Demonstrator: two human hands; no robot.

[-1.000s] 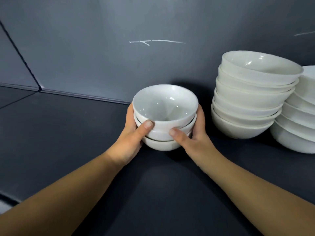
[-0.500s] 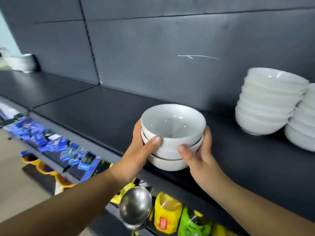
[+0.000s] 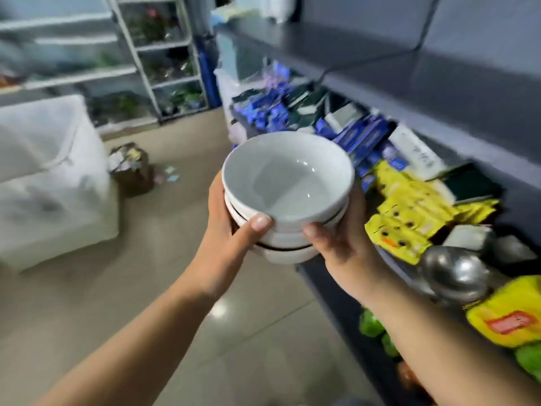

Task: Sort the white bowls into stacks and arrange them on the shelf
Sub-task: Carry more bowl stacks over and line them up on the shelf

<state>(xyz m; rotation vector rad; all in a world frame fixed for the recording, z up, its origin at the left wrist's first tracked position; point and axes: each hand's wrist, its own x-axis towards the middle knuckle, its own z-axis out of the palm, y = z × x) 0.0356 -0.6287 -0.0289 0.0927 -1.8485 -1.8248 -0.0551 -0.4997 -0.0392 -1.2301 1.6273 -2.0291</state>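
A large white translucent plastic crate (image 3: 52,177) stands on the floor at far left, with a small brown bin of paper scraps (image 3: 131,171) near it. The left hand (image 3: 228,232) grips one side of a stack of three white ceramic bowls (image 3: 288,183), thumb on the near wall. The right hand (image 3: 342,247) clasps the other side (its fingers are hidden). The stack is held in the air, off the dark grey shelf (image 3: 439,92), beside yellow packets (image 3: 409,212) and a shiny steel ladle (image 3: 453,271).
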